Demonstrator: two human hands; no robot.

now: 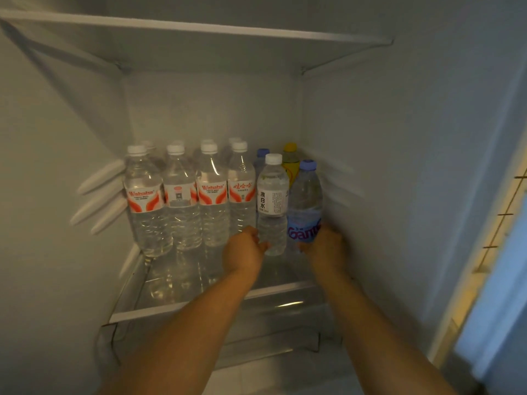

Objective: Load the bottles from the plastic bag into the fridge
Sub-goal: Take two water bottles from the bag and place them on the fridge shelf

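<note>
Left hand point(245, 250) fingers wrap the base of the small clear white-capped bottle point(272, 206); right hand point(325, 246) fingers grip the blue-capped, blue-labelled bottle point(304, 206). Both stand on the glass fridge shelf point(199, 306), right side. Risk: a nudge topples the packed red-labelled bottles point(211, 195).

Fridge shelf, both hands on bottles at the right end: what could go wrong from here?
1. The left hand grips the white-labelled bottle low at its base; pushed from there it could tip into the red-labelled bottle close beside it.
2. The right hand holds the blue-capped bottle close to the fridge's right wall; knuckles may catch there.
3. The yellow-capped bottle behind could be knocked over.
</note>
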